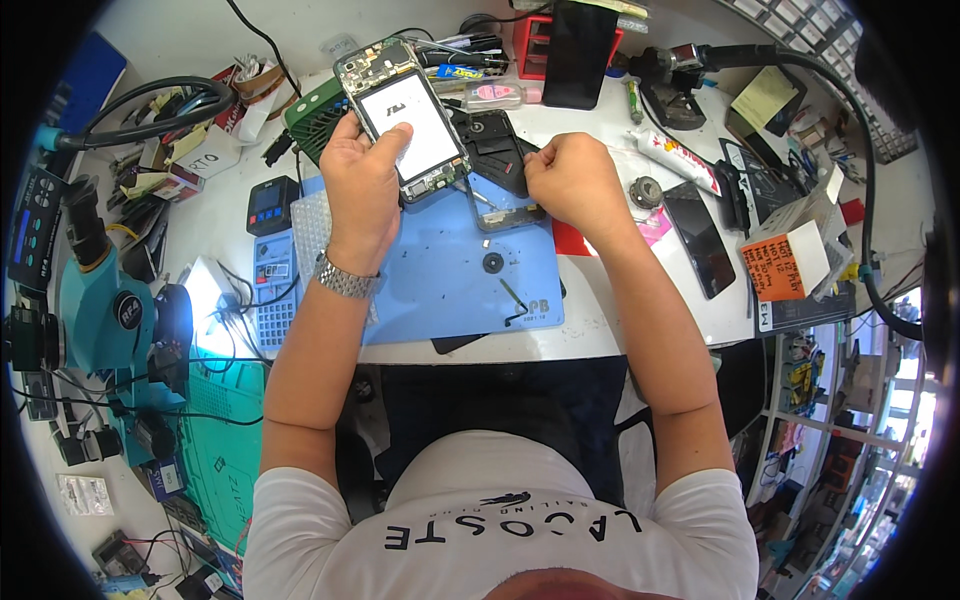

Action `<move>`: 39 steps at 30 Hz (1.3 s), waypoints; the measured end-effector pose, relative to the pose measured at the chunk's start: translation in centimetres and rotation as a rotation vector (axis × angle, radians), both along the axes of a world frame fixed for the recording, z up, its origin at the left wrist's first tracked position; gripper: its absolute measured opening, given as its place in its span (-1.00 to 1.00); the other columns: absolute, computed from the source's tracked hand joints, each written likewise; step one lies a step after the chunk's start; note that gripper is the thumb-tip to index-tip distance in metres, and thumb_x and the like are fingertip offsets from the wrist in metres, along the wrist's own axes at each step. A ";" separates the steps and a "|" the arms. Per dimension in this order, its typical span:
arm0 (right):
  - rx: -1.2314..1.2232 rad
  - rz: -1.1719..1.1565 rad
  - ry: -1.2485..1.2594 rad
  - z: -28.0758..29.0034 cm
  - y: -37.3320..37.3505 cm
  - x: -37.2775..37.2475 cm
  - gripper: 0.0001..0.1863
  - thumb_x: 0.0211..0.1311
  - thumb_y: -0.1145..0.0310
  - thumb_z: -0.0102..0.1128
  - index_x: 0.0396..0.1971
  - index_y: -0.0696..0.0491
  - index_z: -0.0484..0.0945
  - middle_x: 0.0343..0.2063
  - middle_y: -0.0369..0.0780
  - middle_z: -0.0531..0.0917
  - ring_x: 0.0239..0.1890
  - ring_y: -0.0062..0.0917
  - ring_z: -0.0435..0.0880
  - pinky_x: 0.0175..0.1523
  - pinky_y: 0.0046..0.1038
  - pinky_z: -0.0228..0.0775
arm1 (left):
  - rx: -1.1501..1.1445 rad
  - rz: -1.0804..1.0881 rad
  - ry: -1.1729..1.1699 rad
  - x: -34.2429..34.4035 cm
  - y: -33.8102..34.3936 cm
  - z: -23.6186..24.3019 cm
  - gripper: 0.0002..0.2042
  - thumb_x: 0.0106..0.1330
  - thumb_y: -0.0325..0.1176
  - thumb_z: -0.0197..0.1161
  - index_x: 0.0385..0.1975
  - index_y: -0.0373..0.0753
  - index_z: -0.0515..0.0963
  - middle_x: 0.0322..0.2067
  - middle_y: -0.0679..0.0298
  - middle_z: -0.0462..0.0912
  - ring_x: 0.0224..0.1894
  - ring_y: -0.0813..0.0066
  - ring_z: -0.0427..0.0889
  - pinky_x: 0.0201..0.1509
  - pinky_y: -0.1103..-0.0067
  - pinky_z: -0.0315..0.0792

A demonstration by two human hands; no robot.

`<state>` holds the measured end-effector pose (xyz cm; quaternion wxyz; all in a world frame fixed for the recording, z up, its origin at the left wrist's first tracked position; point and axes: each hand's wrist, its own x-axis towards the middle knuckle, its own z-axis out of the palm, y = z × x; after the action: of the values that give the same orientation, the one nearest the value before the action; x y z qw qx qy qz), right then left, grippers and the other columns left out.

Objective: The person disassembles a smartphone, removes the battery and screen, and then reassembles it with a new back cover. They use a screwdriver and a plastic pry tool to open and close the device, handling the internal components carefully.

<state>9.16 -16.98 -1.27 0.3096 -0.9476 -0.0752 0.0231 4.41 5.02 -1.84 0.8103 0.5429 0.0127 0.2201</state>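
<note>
Two bare hands work over the blue repair mat (430, 295). The left hand (362, 185) holds an opened smartphone (428, 148) raised above the mat's far edge, fingers wrapped at its left side and thumb pressed on the white panel (a battery, by its look). The right hand (578, 182) has curled fingers beside a dark phone housing (490, 130); whether they pinch something, one cannot tell. The smartphone is probably light and stiff, but fragile at its bare circuit boards. Its long side edges seem the safest place to hold.
</note>
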 end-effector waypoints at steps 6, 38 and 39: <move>0.204 0.054 0.004 -0.6 -0.3 0.3 -0.73 0.32 0.30 0.41 -0.42 0.24 0.73 -0.58 -0.07 0.71 -0.50 -0.38 0.69 -0.28 -0.35 0.52 | 0.000 0.078 -0.014 -0.1 0.1 0.2 -0.70 0.27 -0.60 0.26 0.01 -0.46 0.56 -0.10 0.11 0.74 -0.13 0.45 0.73 0.07 0.55 0.58; 0.357 -0.127 -0.164 3.0 -1.4 -0.3 -0.75 0.12 0.33 0.32 -0.43 0.26 0.70 -0.59 -0.15 0.74 -0.56 -0.52 0.71 -0.33 -0.48 0.56 | -0.044 0.038 0.011 -0.1 -0.3 0.3 -0.62 0.24 -0.65 0.21 0.09 -0.47 0.48 -0.09 0.09 0.74 -0.13 0.44 0.75 0.05 0.54 0.61; 0.406 -0.143 -0.209 2.7 -1.3 -0.1 -0.75 0.13 0.33 0.32 -0.42 0.26 0.70 -0.60 -0.16 0.73 -0.56 -0.54 0.71 -0.33 -0.49 0.56 | -0.048 0.013 0.024 -0.2 -0.5 0.4 -0.63 0.26 -0.65 0.20 0.09 -0.46 0.47 -0.10 0.08 0.74 -0.14 0.46 0.75 0.03 0.54 0.61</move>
<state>9.03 -18.32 1.40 0.4851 -0.8661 -0.0426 -0.1124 4.23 4.51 -1.40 0.8214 0.5259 0.0309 0.2184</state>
